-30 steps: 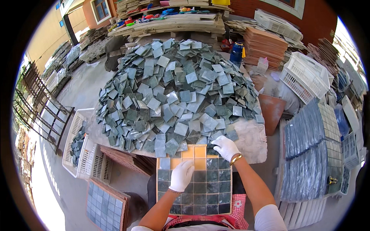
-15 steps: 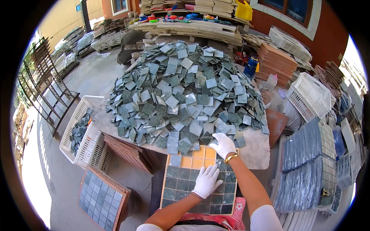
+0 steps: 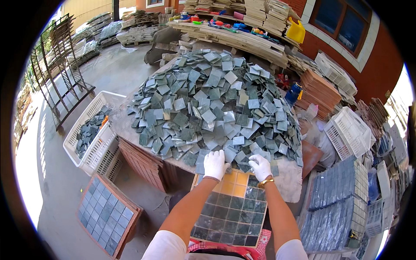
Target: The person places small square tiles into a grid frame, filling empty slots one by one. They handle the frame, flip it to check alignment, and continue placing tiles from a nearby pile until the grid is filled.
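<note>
White gloves cover both of my hands. At the near edge of a heap of square grey-green stone tiles (image 3: 216,102), my left hand (image 3: 215,165) lies over tiles with its fingers stretched forward. Just to its right, my right hand (image 3: 260,167) is closed, fingers curled in toward the thumb beside loose tiles; whatever its fingertips hold is hidden. Below both hands, a framed grid board (image 3: 265,208) leans toward me. Dark green tiles (image 3: 223,213) fill its lower rows and part of its right side, while orange-yellow cells (image 3: 234,184) show near the top.
The heap rests on a worn table (image 3: 288,182). At left stand a white crate (image 3: 80,162) with tile pieces and a tiled board (image 3: 104,212) on a stack. Wrapped tile sheets (image 3: 329,208) are piled at right. A blue jug (image 3: 294,94) stands behind the heap.
My left hand has moved up from the board's tiles to the heap's near edge. My right hand stays near that edge, fingers more curled. The view has shifted.
</note>
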A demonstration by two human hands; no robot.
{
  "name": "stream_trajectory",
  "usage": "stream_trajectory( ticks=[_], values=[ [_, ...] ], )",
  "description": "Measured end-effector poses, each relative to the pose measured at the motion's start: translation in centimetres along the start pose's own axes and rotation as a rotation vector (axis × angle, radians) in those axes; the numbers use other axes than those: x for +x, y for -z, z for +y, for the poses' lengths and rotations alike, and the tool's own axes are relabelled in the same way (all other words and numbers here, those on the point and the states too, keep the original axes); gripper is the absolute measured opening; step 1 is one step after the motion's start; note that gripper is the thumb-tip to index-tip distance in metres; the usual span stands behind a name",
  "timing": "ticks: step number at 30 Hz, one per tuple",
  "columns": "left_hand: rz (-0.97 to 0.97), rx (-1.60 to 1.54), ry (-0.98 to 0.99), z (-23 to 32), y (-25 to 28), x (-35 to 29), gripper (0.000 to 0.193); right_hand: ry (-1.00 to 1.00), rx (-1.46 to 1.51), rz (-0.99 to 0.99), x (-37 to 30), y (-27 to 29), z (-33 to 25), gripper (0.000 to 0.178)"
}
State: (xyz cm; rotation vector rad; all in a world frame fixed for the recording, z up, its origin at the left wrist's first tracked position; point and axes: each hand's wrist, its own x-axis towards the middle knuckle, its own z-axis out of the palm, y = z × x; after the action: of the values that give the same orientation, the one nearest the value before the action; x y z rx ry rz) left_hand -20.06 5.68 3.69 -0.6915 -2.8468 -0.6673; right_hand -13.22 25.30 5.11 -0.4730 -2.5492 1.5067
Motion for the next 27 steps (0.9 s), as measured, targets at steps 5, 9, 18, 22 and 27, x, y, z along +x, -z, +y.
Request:
stream_trajectory(
  ticks=[5, 9, 18, 22, 27],
  values=[
    [-0.020, 0.013, -0.019, 0.1, 0.1, 0.0, 0.056, -0.042, -0.089, -0.133, -1.3, 2.3, -0.7, 0.022],
    [0.065, 0.076, -0.215, 1.6, 2.7, -3.5, 0.075, 0.175, -0.506, -0.303, -1.7, 4.0, -1.7, 0.025],
    [-0.405, -1.254, 0.597, -4.7, 6.5, -11.8, 0.025, 0.309, -0.535, -0.179, -2.1, -2.8, -4.7, 0.040],
    [-0.079, -1.273, 0.888, -16.4, 10.5, -10.4, 0.022, 0.097, -0.752, -0.105, -1.8, -5.7, -4.0, 0.075],
    [0.627, -1.305, 0.945, -34.9, 22.2, -5.5, 0.014, 0.088, -0.766, -0.075, -1.4, -7.0, -4.0, 0.069]
  ],
)
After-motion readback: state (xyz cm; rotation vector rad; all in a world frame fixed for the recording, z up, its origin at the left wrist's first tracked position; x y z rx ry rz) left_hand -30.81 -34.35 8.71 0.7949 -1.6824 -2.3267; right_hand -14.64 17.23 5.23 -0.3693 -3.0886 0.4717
